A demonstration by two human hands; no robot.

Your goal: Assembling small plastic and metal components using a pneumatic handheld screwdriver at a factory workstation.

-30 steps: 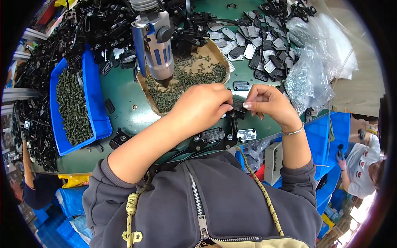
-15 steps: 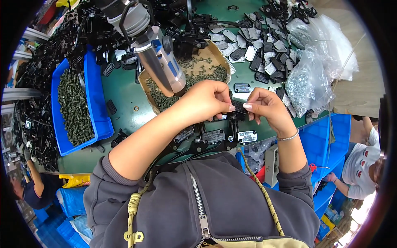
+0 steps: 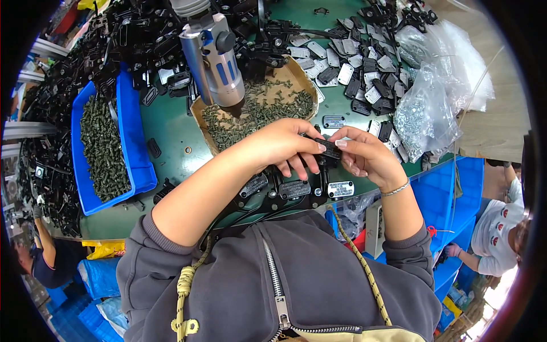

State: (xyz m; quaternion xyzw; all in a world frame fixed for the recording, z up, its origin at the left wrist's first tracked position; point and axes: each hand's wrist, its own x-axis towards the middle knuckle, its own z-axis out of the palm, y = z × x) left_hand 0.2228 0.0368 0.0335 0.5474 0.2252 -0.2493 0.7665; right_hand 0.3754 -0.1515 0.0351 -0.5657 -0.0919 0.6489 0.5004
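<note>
Between my two hands is a small black rectangular cover point(image 3: 329, 149), sitting over a black metal part. My left hand point(image 3: 288, 147) pinches the cover's left end between thumb and forefinger, its other fingers hanging loosely below. At the opposite end, my right hand point(image 3: 369, 155) grips it with thumb and fingertips. Just below lie black assemblies topped by small plates: a dark plate point(image 3: 294, 189) and a silver plate point(image 3: 341, 188). Another loose silver plate point(image 3: 334, 121) rests above my hands. The underside of the held cover is hidden.
A powered screwdriver point(image 3: 219, 68) hangs over a cardboard tray point(image 3: 310, 80) of dark screws. Left stands a blue bin point(image 3: 126, 119) of screws. Loose plates point(image 3: 345, 73) and bagged hardware point(image 3: 424, 117) lie right. Black parts point(image 3: 51, 148) heap up left. Two people work at the sides.
The screwdriver has swung upright and up, away from my left wrist. My left hand's lower fingers have uncurled downward, and my right fingers have shifted slightly on the cover.
</note>
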